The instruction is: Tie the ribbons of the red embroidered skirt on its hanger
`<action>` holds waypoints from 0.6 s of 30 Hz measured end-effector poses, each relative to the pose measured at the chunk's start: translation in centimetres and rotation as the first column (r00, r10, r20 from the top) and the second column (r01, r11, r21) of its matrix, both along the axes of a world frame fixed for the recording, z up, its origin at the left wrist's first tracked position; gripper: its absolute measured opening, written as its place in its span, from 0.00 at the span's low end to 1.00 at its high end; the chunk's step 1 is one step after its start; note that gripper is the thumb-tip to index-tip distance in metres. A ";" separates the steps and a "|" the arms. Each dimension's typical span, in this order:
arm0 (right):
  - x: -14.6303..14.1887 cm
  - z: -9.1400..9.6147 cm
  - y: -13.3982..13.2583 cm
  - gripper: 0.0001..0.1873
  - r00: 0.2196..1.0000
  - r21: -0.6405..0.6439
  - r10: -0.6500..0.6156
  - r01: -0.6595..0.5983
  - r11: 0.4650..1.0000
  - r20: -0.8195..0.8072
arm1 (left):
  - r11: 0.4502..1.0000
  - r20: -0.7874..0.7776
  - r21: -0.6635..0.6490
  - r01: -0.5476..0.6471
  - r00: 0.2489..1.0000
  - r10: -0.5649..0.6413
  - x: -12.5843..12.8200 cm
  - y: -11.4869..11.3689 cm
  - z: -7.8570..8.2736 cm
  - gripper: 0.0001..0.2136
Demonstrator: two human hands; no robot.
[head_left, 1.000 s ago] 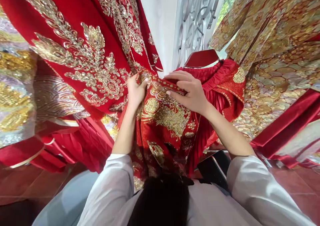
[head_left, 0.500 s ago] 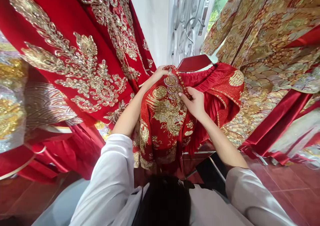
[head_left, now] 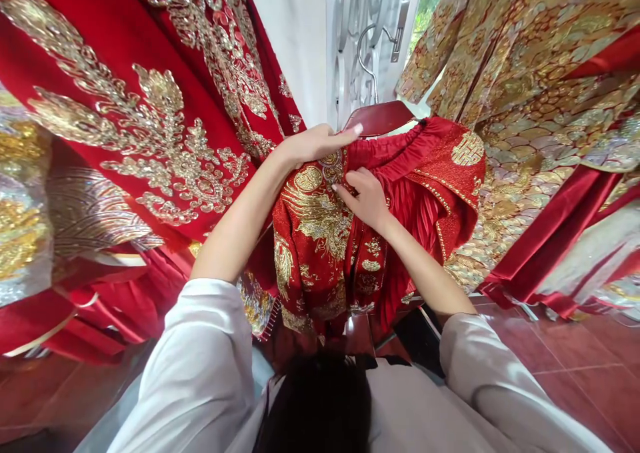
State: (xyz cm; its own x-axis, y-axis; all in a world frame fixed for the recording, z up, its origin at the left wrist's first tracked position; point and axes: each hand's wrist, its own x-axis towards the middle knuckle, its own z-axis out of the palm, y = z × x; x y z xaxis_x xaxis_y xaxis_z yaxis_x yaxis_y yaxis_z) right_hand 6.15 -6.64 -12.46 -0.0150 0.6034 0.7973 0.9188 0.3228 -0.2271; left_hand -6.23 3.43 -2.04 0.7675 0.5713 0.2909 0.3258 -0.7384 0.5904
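A red jacket with gold embroidery (head_left: 320, 226) hangs in front of me, together with a red pleated garment (head_left: 407, 209). Both are at a dark red hanger (head_left: 383, 118) whose metal hook rises behind them. My left hand (head_left: 317, 144) lies across the jacket's upper edge, fingers stretched toward the hanger; its underside is hidden. Lower down, my right hand (head_left: 365, 199) pinches the jacket's front edge, thumb on the embroidered side and the other fingers partly out of sight behind the cloth.
To the left hangs a large red gown with gold beadwork (head_left: 185, 153). Gold patterned fabric (head_left: 525, 126) hangs at the right. A white door with metal grillwork (head_left: 350, 33) stands behind the hanger. Red tiles (head_left: 575, 373) cover the floor.
My left hand has gone from gripping the jacket's upper edge to lying over it with fingers extended. My right hand keeps hold of the front edge. The view has shifted slightly.
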 end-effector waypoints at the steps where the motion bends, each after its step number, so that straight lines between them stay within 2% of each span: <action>1: 0.1 0.5 -0.4 0.22 0.999 -0.053 -0.031 0.032 0.998 0.022 | 1.000 -0.033 0.008 -0.008 0.999 0.009 0.4 -0.4 0.1 0.13; 4: 0.6 2.2 -1.6 0.21 0.990 -0.200 -0.100 0.117 0.973 0.097 | 1.000 -0.074 -0.024 0.001 0.997 -0.003 1.1 -1.0 0.3 0.09; 6: 1.1 3.2 -2.3 0.19 0.988 -0.237 -0.079 0.108 0.965 0.130 | 0.998 -0.039 -0.070 0.011 0.999 -0.013 1.2 -1.1 0.3 0.08; 7: 1.6 3.8 -2.6 0.17 0.990 -0.202 -0.061 0.086 0.976 0.128 | 0.995 -0.024 -0.094 0.012 1.000 -0.014 1.2 -1.2 0.3 0.07; 9: 3.2 5.0 -3.0 0.14 0.990 0.007 -0.120 0.120 0.993 0.076 | 0.990 0.000 -0.143 0.002 1.000 -0.002 1.3 -1.2 0.3 0.08; 11: 5.6 6.1 -3.1 0.17 0.965 0.212 -0.259 0.263 0.941 -0.046 | 0.981 0.024 -0.195 -0.002 1.000 0.007 1.4 -1.2 0.4 0.09; 12: 7.0 6.6 -3.0 0.19 0.939 0.241 -0.325 0.342 0.908 -0.108 | 0.975 0.037 -0.222 -0.003 0.999 0.012 1.5 -1.1 0.4 0.09; 13: 8.3 6.9 -2.7 0.22 0.918 0.216 -0.368 0.392 0.894 -0.146 | 0.969 0.051 -0.246 -0.003 0.999 0.016 1.5 -1.1 0.5 0.09; 15: 10.3 7.1 -2.0 0.27 0.907 0.112 -0.389 0.409 0.906 -0.162 | 0.958 0.085 -0.287 0.003 0.996 0.022 1.6 -0.7 0.9 0.10; 18: 11.1 6.4 -0.9 0.28 0.899 0.041 -0.416 0.425 0.904 -0.135 | 0.944 0.139 -0.329 0.012 0.990 0.035 2.1 0.3 1.7 0.10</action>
State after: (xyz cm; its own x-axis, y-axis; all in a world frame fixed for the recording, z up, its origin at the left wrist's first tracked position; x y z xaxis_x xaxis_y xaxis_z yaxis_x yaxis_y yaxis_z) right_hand 17.23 -7.58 -6.05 0.3262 0.4766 0.8164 0.9396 -0.0690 -0.3351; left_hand -4.08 3.69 -0.38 0.7250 0.6618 0.1908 0.2290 -0.4928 0.8395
